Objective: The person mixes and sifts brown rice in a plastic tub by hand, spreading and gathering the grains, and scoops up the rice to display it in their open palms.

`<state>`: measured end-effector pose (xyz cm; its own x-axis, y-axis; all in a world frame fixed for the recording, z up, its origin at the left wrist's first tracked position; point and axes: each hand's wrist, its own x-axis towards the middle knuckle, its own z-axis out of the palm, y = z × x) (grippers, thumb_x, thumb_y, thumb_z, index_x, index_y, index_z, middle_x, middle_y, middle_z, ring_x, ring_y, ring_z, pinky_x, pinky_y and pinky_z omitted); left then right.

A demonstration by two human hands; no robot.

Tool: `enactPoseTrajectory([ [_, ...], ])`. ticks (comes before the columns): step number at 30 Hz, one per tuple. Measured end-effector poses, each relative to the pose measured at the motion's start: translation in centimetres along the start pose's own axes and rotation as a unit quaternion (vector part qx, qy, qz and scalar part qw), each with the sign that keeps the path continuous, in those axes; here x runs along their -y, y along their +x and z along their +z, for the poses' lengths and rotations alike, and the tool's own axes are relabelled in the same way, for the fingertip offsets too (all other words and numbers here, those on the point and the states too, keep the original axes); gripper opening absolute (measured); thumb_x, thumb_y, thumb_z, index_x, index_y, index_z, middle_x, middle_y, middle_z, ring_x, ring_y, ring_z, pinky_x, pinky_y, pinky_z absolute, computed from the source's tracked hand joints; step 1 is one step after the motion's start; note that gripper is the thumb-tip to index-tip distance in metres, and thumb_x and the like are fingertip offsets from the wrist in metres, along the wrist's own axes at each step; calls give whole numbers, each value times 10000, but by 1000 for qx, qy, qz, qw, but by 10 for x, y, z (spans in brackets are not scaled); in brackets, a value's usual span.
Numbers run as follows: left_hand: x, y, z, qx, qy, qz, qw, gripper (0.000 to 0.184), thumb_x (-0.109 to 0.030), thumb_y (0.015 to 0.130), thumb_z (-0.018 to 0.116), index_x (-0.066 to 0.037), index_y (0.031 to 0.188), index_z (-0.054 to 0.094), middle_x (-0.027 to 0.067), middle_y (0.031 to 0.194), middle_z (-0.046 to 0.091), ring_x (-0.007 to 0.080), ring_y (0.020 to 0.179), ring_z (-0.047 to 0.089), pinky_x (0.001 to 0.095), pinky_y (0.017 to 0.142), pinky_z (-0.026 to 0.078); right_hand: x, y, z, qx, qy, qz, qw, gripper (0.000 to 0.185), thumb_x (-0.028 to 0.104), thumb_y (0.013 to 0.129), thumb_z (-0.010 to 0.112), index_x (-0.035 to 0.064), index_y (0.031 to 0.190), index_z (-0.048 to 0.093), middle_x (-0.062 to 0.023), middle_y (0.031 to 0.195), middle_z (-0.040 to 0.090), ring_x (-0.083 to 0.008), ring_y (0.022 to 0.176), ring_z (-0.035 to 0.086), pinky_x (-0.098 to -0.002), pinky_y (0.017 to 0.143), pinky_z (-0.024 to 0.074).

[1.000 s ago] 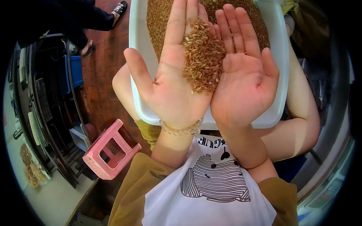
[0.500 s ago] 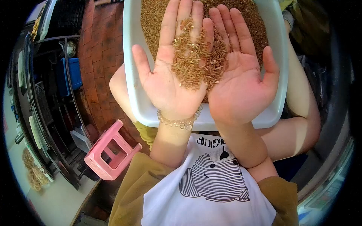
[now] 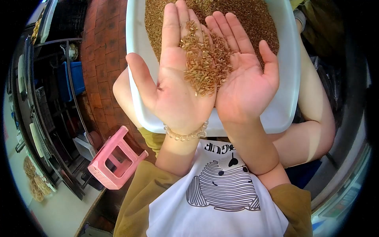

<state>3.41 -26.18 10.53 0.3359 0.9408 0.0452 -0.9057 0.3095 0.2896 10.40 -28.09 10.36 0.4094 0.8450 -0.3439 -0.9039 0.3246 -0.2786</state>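
Observation:
My left hand [image 3: 171, 85] lies palm up with its fingers stretched out and the thumb spread to the side. Beside it, my right hand [image 3: 248, 85] is also palm up and open, the inner edges of both palms touching. A heap of reddish-brown rice-like grains [image 3: 205, 63] rests across the two palms, mostly on the left one. Beneath and beyond the hands stands a white plastic tub [image 3: 290, 79] holding a layer of similar grains [image 3: 252, 12]. A bracelet of clear beads [image 3: 185, 136] circles my left wrist.
The tub sits between my bent legs [image 3: 316, 110]. A pink plastic stool [image 3: 118, 158] is tipped on the reddish tiled floor [image 3: 103, 55] at left. Further left are a metal rack [image 3: 69, 91] and a blue bin [image 3: 73, 81]. A dark plastic bag [image 3: 327, 79] lies at right.
Both hands have tilted slightly inward and shifted a little left in view. The grains have gathered closer together along the seam of the palms. My left thumb has spread further out.

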Motion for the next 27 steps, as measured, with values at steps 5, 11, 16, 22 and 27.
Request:
enactPoseTrajectory([
  [5, 7, -3, 8, -83, 66, 34, 994, 785, -536, 906, 302, 54, 1404, 156, 180, 1471, 192, 281, 1365, 163, 398, 1124, 119, -4, 4, -11, 4, -70, -1, 998, 560, 326, 883, 333, -91, 1242, 436, -206, 1286, 466, -265, 1194, 432, -371, 1059, 271],
  [11, 0, 4, -12, 24, -87, -38, 995, 726, -469, 917, 301, 50, 1403, 155, 203, 1475, 154, 301, 1376, 138, 410, 1136, 106, 2, -1, -3, -3, 5, 8, 1000, 549, 313, 885, 333, -84, 1253, 426, -195, 1292, 453, -260, 1212, 411, -376, 1062, 280],
  [16, 1, 6, -10, 83, -83, -26, 993, 702, -448, 920, 284, 41, 1406, 154, 206, 1478, 139, 307, 1381, 126, 413, 1141, 92, 5, -5, 5, 23, 42, -3, 999, 561, 334, 894, 329, -78, 1265, 418, -192, 1296, 448, -272, 1215, 405, -391, 1070, 278],
  [22, 2, 3, 4, 50, -52, 1, 997, 692, -449, 922, 260, 32, 1409, 160, 200, 1479, 146, 304, 1380, 134, 413, 1140, 90, 6, -9, 9, 49, 33, -18, 998, 591, 349, 892, 311, -80, 1288, 399, -207, 1325, 426, -287, 1247, 381, -389, 1085, 251],
  [27, 0, 3, 5, 56, -52, -2, 997, 715, -473, 916, 274, 26, 1413, 152, 198, 1483, 132, 296, 1385, 114, 410, 1138, 84, 5, -10, 11, 50, 11, -26, 998, 592, 363, 894, 318, -72, 1287, 408, -200, 1317, 435, -276, 1229, 402, -394, 1081, 265],
])
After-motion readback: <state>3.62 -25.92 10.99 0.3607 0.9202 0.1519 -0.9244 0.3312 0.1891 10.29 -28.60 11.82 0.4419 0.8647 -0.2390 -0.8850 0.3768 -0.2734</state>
